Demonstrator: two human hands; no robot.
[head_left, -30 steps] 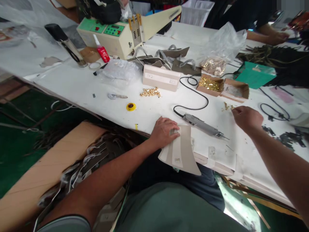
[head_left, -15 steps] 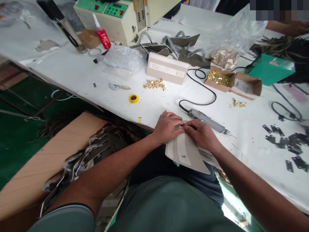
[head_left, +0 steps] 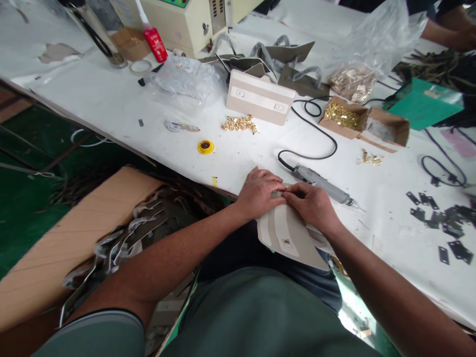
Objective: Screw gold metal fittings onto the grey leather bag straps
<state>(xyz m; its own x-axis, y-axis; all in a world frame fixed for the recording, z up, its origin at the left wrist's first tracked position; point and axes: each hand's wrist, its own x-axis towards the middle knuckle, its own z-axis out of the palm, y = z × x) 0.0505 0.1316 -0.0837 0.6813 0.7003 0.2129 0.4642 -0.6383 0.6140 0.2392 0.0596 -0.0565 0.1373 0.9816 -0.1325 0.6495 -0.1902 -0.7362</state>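
Note:
A beige flat panel [head_left: 288, 235] with lighter strips and a small slot lies at the table's front edge, partly over my lap. My left hand [head_left: 260, 192] grips its upper end, fingers bent over the edge. Against the same end my right hand [head_left: 310, 202] pinches with thumb and forefinger; what sits in the pinch is too small to make out. A grey electric screwdriver [head_left: 323, 185] with a black cord rests just beyond my right hand. Small gold hardware pieces [head_left: 238, 123] are heaped farther back, in front of a similar upright beige panel [head_left: 260, 97].
Small cardboard boxes [head_left: 385, 130] hold gold parts, near a green box [head_left: 427, 103]. Black plates [head_left: 451, 218] are scattered at right. A red glue bottle [head_left: 155, 44] and yellow round container [head_left: 206, 146] stand left. Beside me, a carton [head_left: 85, 233] holds wrapped pieces. Another person's hand [head_left: 464, 37] shows far right.
The view has shifted slightly, with the machine at the back now cut off more. Both hands keep nearly the same hold at the panel's upper end.

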